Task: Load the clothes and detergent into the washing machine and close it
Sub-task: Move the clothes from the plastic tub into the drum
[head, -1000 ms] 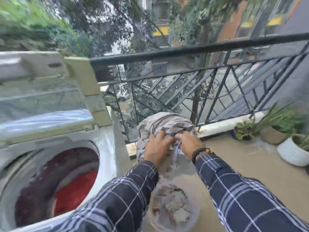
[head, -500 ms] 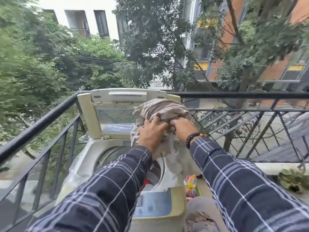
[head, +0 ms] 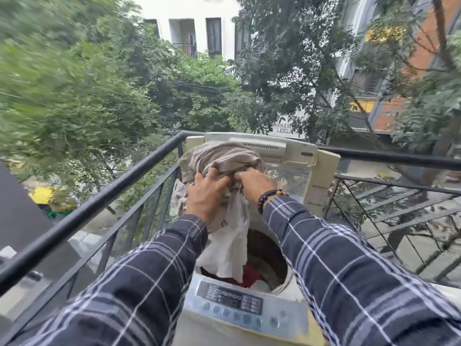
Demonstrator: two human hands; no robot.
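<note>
A bundle of beige and white clothes [head: 224, 161] hangs above the open drum of the top-loading washing machine [head: 239, 318]. My left hand [head: 207, 198] and my right hand [head: 254, 183] both grip the bundle from the near side, held out in front of me. A white piece of it dangles down into the drum opening. Red laundry [head: 250, 274] lies inside the drum. The machine's lid [head: 287, 156] stands upright behind the bundle. No detergent is in view.
A black metal balcony railing [head: 104, 203] runs along the left and behind the machine, continuing to the right [head: 399, 158]. Trees and buildings lie beyond. The machine's control panel [head: 232, 299] faces me at the front edge.
The view swung left from the balcony floor to the machine. Both hands carried the bundle from over the basket to above the open drum, which is now centred below.
</note>
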